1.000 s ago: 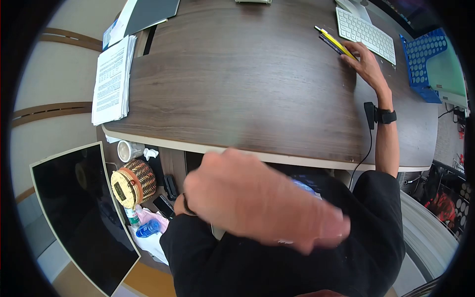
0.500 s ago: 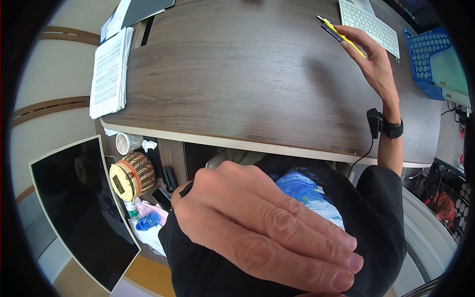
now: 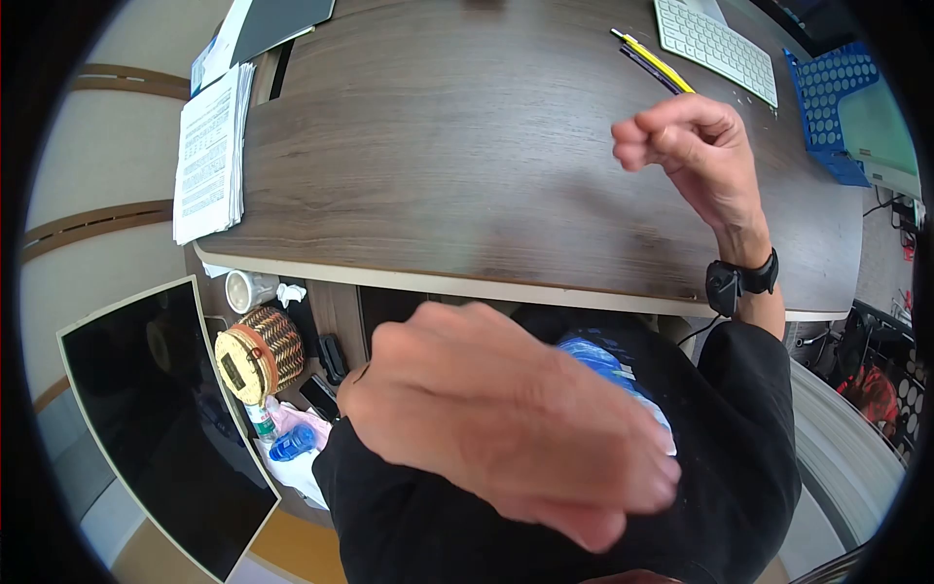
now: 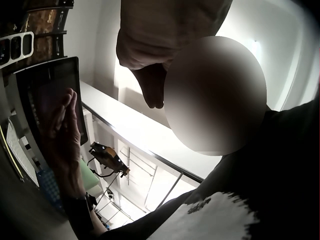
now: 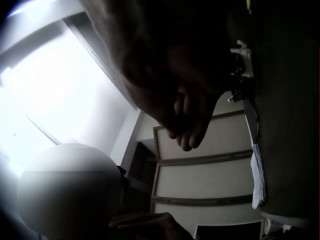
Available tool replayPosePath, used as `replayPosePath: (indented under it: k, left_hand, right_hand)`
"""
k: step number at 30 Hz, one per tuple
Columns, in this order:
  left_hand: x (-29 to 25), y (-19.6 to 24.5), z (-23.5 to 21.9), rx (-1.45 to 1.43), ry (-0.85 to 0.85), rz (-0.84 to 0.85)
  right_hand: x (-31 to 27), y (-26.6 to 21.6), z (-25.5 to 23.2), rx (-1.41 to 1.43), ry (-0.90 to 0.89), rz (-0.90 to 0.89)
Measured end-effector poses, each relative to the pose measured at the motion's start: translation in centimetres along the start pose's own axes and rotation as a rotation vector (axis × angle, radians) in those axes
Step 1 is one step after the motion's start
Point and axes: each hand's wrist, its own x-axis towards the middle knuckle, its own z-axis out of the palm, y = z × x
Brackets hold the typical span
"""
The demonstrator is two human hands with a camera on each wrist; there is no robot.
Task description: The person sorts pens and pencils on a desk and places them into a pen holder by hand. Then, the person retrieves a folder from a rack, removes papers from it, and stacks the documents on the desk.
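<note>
My left hand (image 3: 496, 409) is blurred, large and close to the camera in the head view, in front of my dark shirt. Its fingers point down to the right, and no object shows in it; a thin black band circles its wrist. Over the right half of the desk (image 3: 438, 146) hovers my right hand (image 3: 696, 151), fingers loosely bent towards the thumb with nothing between them. Just beyond it a yellow pen (image 3: 657, 60) and a black pen (image 3: 646, 69) lie side by side. The right wrist view shows this right hand (image 5: 175, 85) dark against the light.
A white keyboard (image 3: 715, 51) and a blue perforated file holder (image 3: 817, 117) stand at the right. Stacked papers (image 3: 207, 161) lie at the desk's left edge. Lower left are a dark monitor (image 3: 161, 419), a woven basket (image 3: 268, 355) and a white cup (image 3: 248, 290).
My right hand has left its place at the pens and come back towards me, above the desk. The pens still lie beside the keyboard. My left hand shifts and turns near the camera.
</note>
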Motion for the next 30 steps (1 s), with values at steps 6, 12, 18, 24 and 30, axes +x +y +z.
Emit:
replayPosePath:
  k: [6, 12, 18, 24, 30]
  left_hand:
    - [0.1, -1.5, -2.8, 0.505, 0.155, -0.198]
    - [-0.1, -2.1, -3.0, 0.628, 0.088, -0.053]
    - [-3.3, 0.9, 1.7, 0.293, 0.232, 0.019]
    - [-3.0, 2.5, 6.5, 0.096, 0.572, -0.143]
    - [-2.4, 0.6, 5.7, 0.22, 0.592, -0.049]
  right_hand:
    - [0.7, 0.0, 2.3, -0.867, 0.059, -0.572]
    - [0.0, -3.1, 6.3, -0.919, -0.1, -0.831]
    - [-2.8, -5.8, 9.6, -0.855, -0.218, -0.925]
    - [-3.7, -5.7, 9.6, -0.828, -0.253, -0.976]
    - [-3.7, -5.9, 9.5, -0.799, -0.265, -0.995]
